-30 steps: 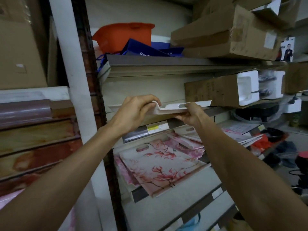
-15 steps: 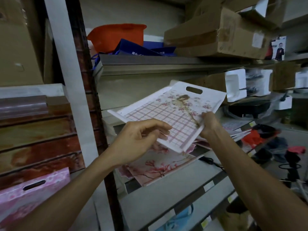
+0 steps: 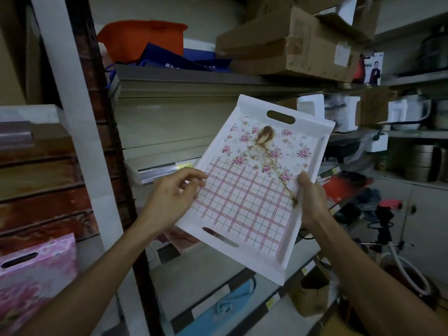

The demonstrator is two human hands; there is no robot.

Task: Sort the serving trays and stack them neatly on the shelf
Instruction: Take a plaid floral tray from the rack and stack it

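Head view: white tray (image 3: 252,204), pink grid and floral print, tilted before shelf (image 3: 218,80); left hand (image 3: 169,200) fingers pinching left rim, right hand (image 3: 312,202) fingers clamped on right rim.

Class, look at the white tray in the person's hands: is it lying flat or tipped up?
Tipped up. The tray shows its whole printed face to the camera, far handle slot highest, held by the left hand and right hand.

both hands have tipped the white tray (image 3: 252,190) steeper, printed face toward the camera, nearer, off the shelf.
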